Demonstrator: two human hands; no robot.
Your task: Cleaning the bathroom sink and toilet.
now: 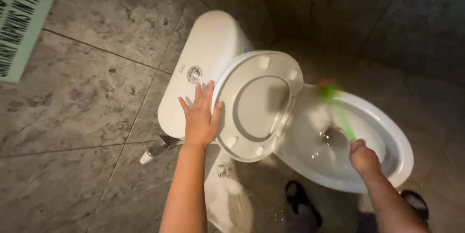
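Bracing your flat, spread left hand [200, 117] on the raised white plastic toilet lid [256, 105], your right hand [364, 158] grips a blurred green-handled brush [339, 112] toward twelve o'clock over the white ceramic bowl [387, 136].

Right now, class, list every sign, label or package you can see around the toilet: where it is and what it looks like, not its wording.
Wall sign: top left on the grey tiled wall, tilted rectangle, pale green with dark lettering, partly cut off.
Small label: on the white cistern lid beside the round flush button, too small to describe.
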